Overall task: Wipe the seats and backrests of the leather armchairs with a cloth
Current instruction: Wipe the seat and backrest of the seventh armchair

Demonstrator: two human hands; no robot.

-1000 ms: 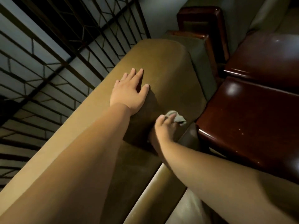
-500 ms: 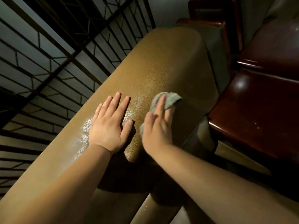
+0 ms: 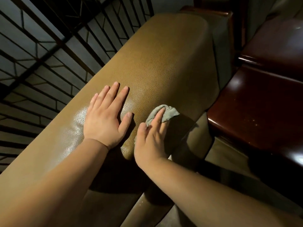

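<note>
armchair backrest [image 3: 164, 59] hides cloth [image 3: 165, 112] under right hand [image 3: 152, 138].

A dim sitting room or lounge, by its furniture: a padded olive-brown armchair of grained leather [image 3: 164, 66]; dark red-brown polished wooden seating [image 3: 262, 104] just beside it; a black metal window grille with geometric bars [image 3: 49, 46] behind.

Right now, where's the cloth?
In the head view, the grey cloth lies under the right hand's fingers on the tan backrest's top edge, beside the flat left hand.
</note>
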